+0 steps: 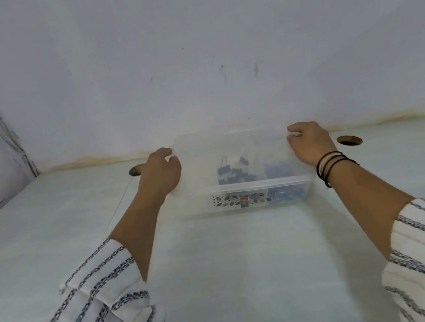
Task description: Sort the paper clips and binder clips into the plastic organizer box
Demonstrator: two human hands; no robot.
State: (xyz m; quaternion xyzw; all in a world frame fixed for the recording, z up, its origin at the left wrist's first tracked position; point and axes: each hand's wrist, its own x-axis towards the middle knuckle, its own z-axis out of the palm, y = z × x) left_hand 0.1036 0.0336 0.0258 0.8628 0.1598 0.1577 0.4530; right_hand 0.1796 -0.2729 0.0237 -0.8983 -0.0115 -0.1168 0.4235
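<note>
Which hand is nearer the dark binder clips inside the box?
Left, slightly. The left hand grips the box's left end, and the binder clips sit left of centre. The right hand holds the right end, with blurry blue contents between it and them.

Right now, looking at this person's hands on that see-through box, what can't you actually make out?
- Head view: the fingertips of the left hand and right hand blur into the plastic organizer box, so the grip is unclear.
- The dark blue clips inside are hazy behind plastic; count and type are uncertain.
- The compartment dividers are too faint to trace.
- The small label on the front wall is too small to read.
</note>
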